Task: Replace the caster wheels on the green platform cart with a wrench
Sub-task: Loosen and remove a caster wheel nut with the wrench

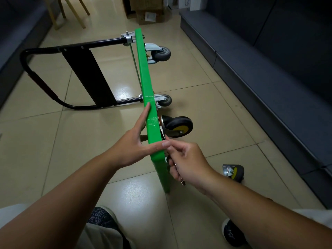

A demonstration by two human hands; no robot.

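The green platform cart stands on its side edge on the tiled floor, with its black handle folded out to the left. My left hand rests on the near top edge with straight fingers and steadies it. My right hand grips a metal wrench against the underside, below a black caster with a yellow hub. Two grey casters sit farther along the underside. A loose black and yellow caster lies on the floor to the right.
A dark grey sofa base runs along the right side. Cardboard boxes and wooden chair legs stand at the far end. My shoes are on the floor at the bottom.
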